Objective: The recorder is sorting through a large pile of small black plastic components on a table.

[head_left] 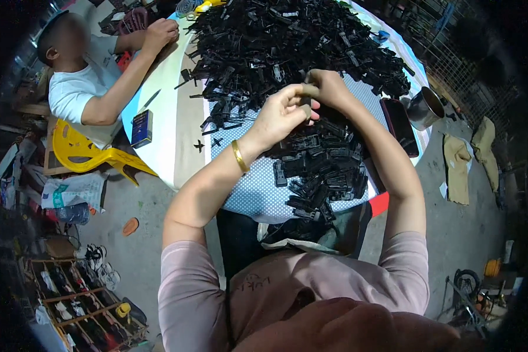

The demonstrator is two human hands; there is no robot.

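A large heap of small black plastic parts (pixel 287 41) covers the far side of the table, and a smaller pile of black parts (pixel 328 164) lies close to me. Between them my left hand (pixel 281 117) is raised with its fingers curled in, coverings on some fingertips and a gold bangle at the wrist. Something dark shows by its fingertips, too small to name. My right hand (pixel 328 88) meets it from the right at the heap's near edge. Its fingers bend inward, and what they pinch, if anything, is hidden.
Another person (pixel 82 76) sits at the left with forearms at the table edge. A dark blue box (pixel 141 128) and a knife-like tool (pixel 152 98) lie on the left. At right are a phone (pixel 400 126) and a metal cup (pixel 425 108). A yellow chair (pixel 82 146) stands left.
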